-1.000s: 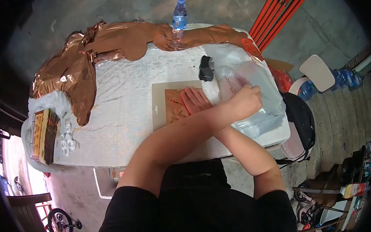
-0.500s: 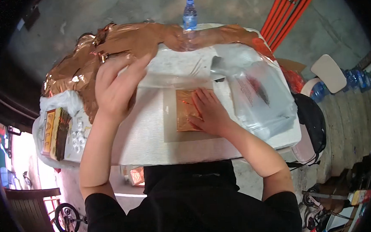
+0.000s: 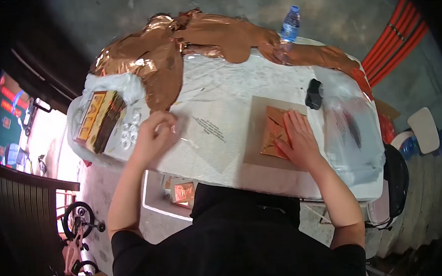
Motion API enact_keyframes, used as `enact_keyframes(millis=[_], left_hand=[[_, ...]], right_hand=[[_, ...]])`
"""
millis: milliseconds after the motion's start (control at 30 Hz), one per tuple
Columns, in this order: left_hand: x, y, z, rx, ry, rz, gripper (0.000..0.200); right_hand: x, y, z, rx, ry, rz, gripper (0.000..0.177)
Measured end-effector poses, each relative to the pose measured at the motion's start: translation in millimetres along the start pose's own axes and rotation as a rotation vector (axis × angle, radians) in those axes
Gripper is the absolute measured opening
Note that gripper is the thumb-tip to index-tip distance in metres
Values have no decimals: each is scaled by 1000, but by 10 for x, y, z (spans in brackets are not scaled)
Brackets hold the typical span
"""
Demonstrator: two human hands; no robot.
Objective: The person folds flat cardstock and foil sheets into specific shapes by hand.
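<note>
My right hand (image 3: 301, 140) lies flat, fingers stretched, on the right part of a shiny copper-coloured square piece (image 3: 273, 135) with a dark branch-like pattern. That piece rests on a larger grey-beige square sheet (image 3: 254, 158). Off to the left, my left hand (image 3: 157, 136) is just above the table's front left part with its fingers curled together. Whatever may be between those fingers is too small to make out. Beside it, a clear film with printed text (image 3: 209, 128) appears to lie on the white-covered table (image 3: 217, 160).
Crumpled copper foil (image 3: 220, 35) runs along the far edge, near a water bottle (image 3: 290, 24). At left are a printed box (image 3: 97, 119) and small white rolls (image 3: 129, 135). A black object (image 3: 314, 94) and clear plastic bags (image 3: 353, 136) lie at right.
My left hand has come down from its raised, spread position and its fingers have curled. The printed text has appeared on the table. The view has shifted; my right hand remains on the copper-coloured piece.
</note>
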State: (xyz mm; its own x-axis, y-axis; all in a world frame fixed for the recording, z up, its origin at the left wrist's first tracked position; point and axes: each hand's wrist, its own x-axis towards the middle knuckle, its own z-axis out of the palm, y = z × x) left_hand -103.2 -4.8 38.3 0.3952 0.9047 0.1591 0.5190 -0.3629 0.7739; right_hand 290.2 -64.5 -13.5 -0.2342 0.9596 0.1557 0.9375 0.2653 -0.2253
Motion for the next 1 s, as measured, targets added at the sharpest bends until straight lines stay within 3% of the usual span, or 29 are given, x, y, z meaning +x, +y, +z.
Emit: enact_keyframes(millis=[33, 100, 167, 267, 367, 400, 433, 500, 567, 633, 867, 1000], left_hand=[[20, 59, 110, 61, 144, -80, 13], [3, 114, 380, 422, -39, 57, 45], [-47, -63, 611, 630, -74, 223, 64], [94, -86, 292, 794, -242, 305, 77], [256, 19, 10, 723, -176, 320, 76], [298, -36, -58, 414, -142, 256, 64], [288, -73, -40, 416, -146, 255, 64], [224, -112, 5, 151, -46, -112, 53], [135, -124, 219, 202, -73, -12, 47], [53, -130, 466, 531, -59, 303, 46], [11, -131, 257, 830, -10, 199, 59], [46, -2, 78, 695, 19, 93, 51]], right_hand=[[-5, -9, -5, 3, 0, -14, 74], [-6, -11, -11, 9, 6, -6, 74], [-1, -19, -17, -1, 14, -18, 74], [-3, -16, 2, -19, 28, -24, 74], [4, 1, 9, -28, 33, -29, 74], [4, 6, 19, -29, 33, -27, 74], [3, 12, 25, -25, 34, -25, 74], [-5, 17, 25, -20, 40, -35, 75], [5, 7, 11, -25, 27, -32, 75], [-4, -1, -2, -34, 8, -25, 75], [-2, 6, 13, -21, 2, -9, 74], [1, -2, 5, -33, 1, -8, 75]])
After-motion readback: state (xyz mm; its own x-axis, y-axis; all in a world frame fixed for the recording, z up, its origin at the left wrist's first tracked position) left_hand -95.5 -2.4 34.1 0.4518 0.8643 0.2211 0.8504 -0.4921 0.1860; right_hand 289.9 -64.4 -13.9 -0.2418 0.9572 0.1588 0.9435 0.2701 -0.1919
